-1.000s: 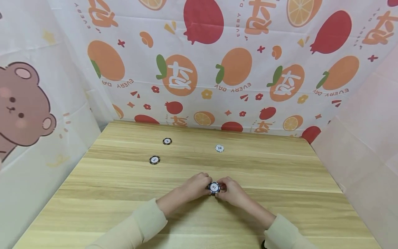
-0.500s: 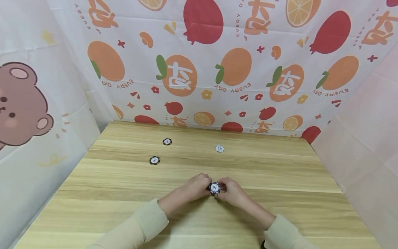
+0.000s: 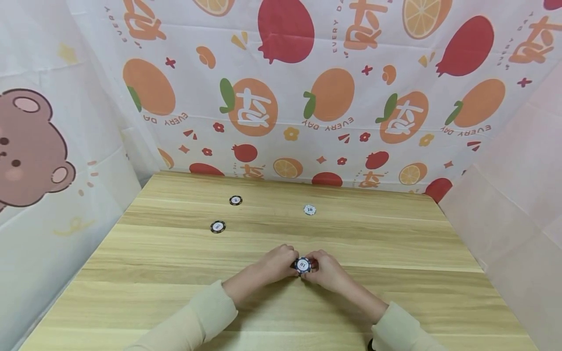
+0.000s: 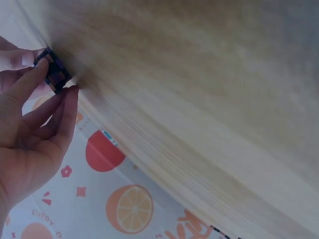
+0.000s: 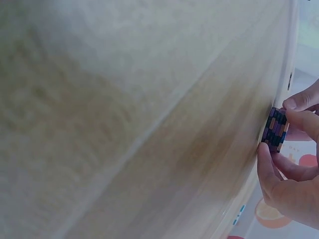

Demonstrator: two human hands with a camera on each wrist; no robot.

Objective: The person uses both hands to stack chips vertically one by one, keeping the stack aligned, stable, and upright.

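Observation:
Near the middle of the table, a short stack of poker chips (image 3: pixel 302 265) stands between my two hands, its top chip blue and white and marked 10. From the left side, my left hand (image 3: pixel 278 263) pinches the stack between thumb and fingers. Opposite it, my right hand (image 3: pixel 326 270) grips the right side the same way. Both wrist views show the stack from the side: several dark chips (image 4: pixel 56 74) with lighter edge patches lie closely on each other, and the same chips (image 5: pixel 274 130) sit low at the wood surface. Fingers hide part of the stack's sides.
Two black chips (image 3: pixel 235 200) (image 3: pixel 217 226) lie flat at the back left of the wooden table (image 3: pixel 175 263). A white chip (image 3: pixel 309 209) marked 10 lies behind the hands. Beside the right sleeve (image 3: pixel 397 326), a dark round edge (image 3: pixel 371 344) shows. Printed cloth (image 3: pixel 290 97) hangs behind.

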